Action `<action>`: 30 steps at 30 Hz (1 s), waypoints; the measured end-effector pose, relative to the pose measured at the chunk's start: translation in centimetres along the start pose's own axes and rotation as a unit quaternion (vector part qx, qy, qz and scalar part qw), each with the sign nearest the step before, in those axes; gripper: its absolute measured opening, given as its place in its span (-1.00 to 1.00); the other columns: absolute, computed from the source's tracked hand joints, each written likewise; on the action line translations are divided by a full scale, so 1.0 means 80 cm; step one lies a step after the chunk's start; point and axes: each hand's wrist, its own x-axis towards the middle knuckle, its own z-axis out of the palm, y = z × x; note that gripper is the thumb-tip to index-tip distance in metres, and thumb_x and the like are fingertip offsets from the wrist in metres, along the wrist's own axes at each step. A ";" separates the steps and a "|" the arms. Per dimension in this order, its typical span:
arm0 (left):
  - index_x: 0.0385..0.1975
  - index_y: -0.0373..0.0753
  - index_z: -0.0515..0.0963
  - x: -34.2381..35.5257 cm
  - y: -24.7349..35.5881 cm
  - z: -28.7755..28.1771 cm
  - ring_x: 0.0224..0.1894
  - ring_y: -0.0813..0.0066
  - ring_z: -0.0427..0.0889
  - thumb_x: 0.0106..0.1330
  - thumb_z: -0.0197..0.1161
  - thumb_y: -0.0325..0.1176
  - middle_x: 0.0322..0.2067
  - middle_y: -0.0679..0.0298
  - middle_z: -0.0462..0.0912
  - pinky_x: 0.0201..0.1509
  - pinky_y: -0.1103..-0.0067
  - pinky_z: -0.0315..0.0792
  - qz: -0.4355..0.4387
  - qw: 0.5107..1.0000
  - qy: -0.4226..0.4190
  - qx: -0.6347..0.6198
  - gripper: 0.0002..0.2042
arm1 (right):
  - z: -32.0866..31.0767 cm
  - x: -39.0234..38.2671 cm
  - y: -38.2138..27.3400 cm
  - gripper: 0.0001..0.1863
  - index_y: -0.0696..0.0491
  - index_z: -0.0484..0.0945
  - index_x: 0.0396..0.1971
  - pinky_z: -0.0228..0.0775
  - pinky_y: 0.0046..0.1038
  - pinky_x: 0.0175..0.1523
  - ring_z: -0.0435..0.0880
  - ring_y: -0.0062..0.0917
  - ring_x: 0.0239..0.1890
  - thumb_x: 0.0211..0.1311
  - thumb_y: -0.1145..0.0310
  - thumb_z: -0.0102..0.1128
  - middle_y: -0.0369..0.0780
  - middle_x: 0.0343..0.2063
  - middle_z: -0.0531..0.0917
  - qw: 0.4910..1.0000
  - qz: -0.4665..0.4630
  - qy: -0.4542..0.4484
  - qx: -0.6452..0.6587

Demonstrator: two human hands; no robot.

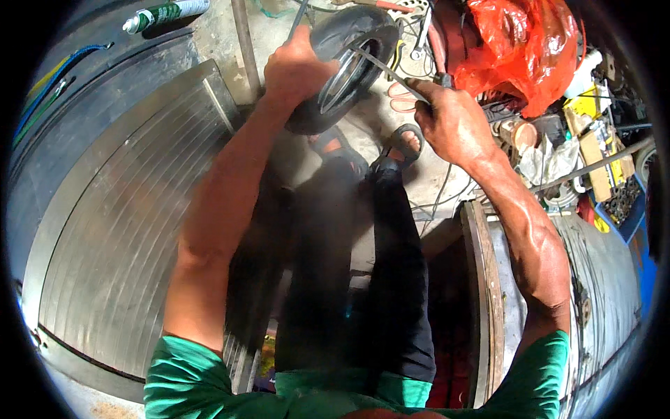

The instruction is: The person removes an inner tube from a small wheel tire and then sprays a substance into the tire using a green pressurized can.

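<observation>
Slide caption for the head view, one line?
At a black tire, the right hand holds a slim metal bar and the left hand a rod.

Between left hand (299, 68) and right hand (452, 122), a wheel (340, 85). Ahead-left of the former, a can (167, 14); ahead-right of the latter, a bag (520, 49).

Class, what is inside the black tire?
Inside the tire: a silver rim, with a metal bar crossing the opening's edge. The tire itself hides its inner cavity.
</observation>
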 end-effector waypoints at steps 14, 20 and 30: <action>0.19 -0.32 0.43 0.014 -0.010 -0.021 0.13 -0.04 0.65 -0.04 0.51 0.01 0.00 -0.11 0.69 0.24 0.26 0.48 -0.058 0.994 -0.084 -0.034 -0.20 | -0.028 0.025 0.034 -0.56 0.11 0.58 0.16 0.54 -0.14 0.01 0.71 0.02 -0.14 0.27 0.45 0.20 0.12 -0.18 0.70 0.996 -0.070 -0.050 -0.008; 0.15 -0.35 0.46 0.018 -0.031 -0.021 0.12 -0.01 0.66 -0.10 0.55 0.03 0.01 -0.10 0.69 0.24 0.30 0.49 -0.046 0.993 -0.090 -0.061 -0.18 | 0.093 -0.014 0.072 -0.53 -0.03 0.52 0.19 0.57 -0.08 -0.03 0.71 -0.01 -0.15 0.25 0.42 0.16 0.04 -0.11 0.70 0.989 -0.051 0.101 0.092; 0.23 -0.42 0.41 0.034 -0.030 -0.017 0.09 0.17 0.69 -0.13 0.65 0.00 0.02 -0.07 0.69 0.23 0.37 0.49 0.044 0.991 -0.114 -0.048 -0.07 | 0.256 -0.043 0.041 -0.68 0.09 0.51 0.07 0.48 -0.01 -0.06 0.68 0.07 -0.18 0.42 0.26 0.11 0.10 -0.27 0.69 0.978 0.096 0.160 0.093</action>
